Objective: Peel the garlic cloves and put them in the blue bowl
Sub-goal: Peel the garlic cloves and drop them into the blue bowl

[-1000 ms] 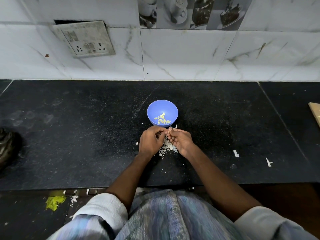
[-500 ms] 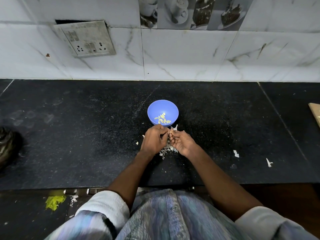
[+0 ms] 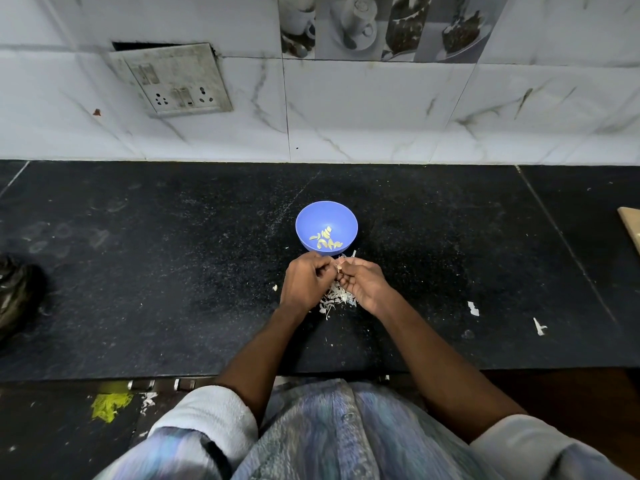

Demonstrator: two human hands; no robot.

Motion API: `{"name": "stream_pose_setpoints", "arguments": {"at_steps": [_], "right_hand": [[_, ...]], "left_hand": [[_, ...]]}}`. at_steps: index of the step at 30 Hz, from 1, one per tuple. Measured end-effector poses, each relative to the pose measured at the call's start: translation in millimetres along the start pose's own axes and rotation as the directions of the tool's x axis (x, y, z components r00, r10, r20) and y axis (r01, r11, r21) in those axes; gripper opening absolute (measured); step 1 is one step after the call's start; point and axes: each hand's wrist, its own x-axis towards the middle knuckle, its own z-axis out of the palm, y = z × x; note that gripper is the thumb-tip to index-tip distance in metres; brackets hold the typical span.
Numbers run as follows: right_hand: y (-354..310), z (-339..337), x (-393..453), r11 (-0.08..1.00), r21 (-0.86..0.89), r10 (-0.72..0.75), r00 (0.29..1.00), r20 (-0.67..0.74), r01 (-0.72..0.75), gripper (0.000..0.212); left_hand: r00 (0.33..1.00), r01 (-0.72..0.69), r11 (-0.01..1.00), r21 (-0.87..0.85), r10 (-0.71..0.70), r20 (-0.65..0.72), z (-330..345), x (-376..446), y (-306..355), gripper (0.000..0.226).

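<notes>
Black counter (image 3: pixel 173 271), tiled wall behind. I see the left hand (image 3: pixel 304 282) and right hand (image 3: pixel 363 282) meet just short of the bowl (image 3: pixel 311 216), both pinching one clove (image 3: pixel 340 268) over the peel heap (image 3: pixel 337 297), so skins likely drop there. Clove's axis: too small to tell. Peeled cloves (image 3: pixel 325 239) lie in the bowl.

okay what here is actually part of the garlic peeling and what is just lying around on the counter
Part of the job: blue bowl with peeled cloves; garlic clove pinched between left hand and right hand; pile of skins.

Lying about: white scraps; dark bag; wooden board edge.
</notes>
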Motion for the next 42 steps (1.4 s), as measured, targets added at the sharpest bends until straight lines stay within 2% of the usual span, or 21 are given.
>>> {"name": "stream_pose_setpoints", "arguments": {"at_steps": [6, 17, 23, 26, 28, 30, 37, 42], "right_hand": [[-0.4, -1.6, -0.1, 0.999, -0.047, 0.001, 0.999, 0.044, 0.001, 0.013], [-2.4, -2.8, -2.8, 0.970, -0.218, -0.087, 0.992, 0.094, 0.106, 0.009], [0.1, -5.5, -3.1, 0.957, -0.255, -0.123, 0.990, 0.069, 0.137, 0.008], [-0.5, -5.6, -1.4, 0.963, -0.235, -0.132, 0.991, 0.017, 0.132, 0.010], [-0.9, -5.1, -0.1, 0.966, -0.228, -0.126, 0.992, 0.002, 0.123, 0.011], [-1.2, -4.8, -0.7, 0.966, -0.229, -0.118, 0.993, 0.010, 0.117, 0.011], [-0.1, -4.8, -3.7, 0.967, -0.230, -0.111, 0.993, 0.027, 0.114, 0.012], [1.0, -3.0, -4.2, 0.971, -0.209, -0.110, 0.994, 0.026, 0.113, 0.011]], "left_hand": [[0.980, 0.169, 0.974, -0.153, -0.183, -0.080, 2.4, 0.2, -2.7, 0.007], [0.983, 0.176, 0.978, -0.107, -0.181, -0.040, 7.0, 0.0, -8.0, 0.010], [0.945, 0.283, 0.903, -0.324, -0.320, -0.068, 6.9, 3.2, -8.1, 0.007], [0.966, 0.210, 0.924, -0.320, -0.248, -0.080, 3.9, 2.7, -4.2, 0.004], [0.980, 0.158, 0.957, -0.245, -0.182, -0.079, 3.3, 0.1, -4.2, 0.015], [0.986, 0.133, 0.978, -0.162, -0.147, -0.074, 3.9, -1.3, -4.6, 0.016], [0.997, 0.053, 0.998, -0.027, -0.055, -0.057, 2.0, -2.4, -2.4, 0.007], [0.995, 0.061, 0.997, -0.051, -0.064, -0.074, 2.0, -2.2, 0.1, 0.010]]}}
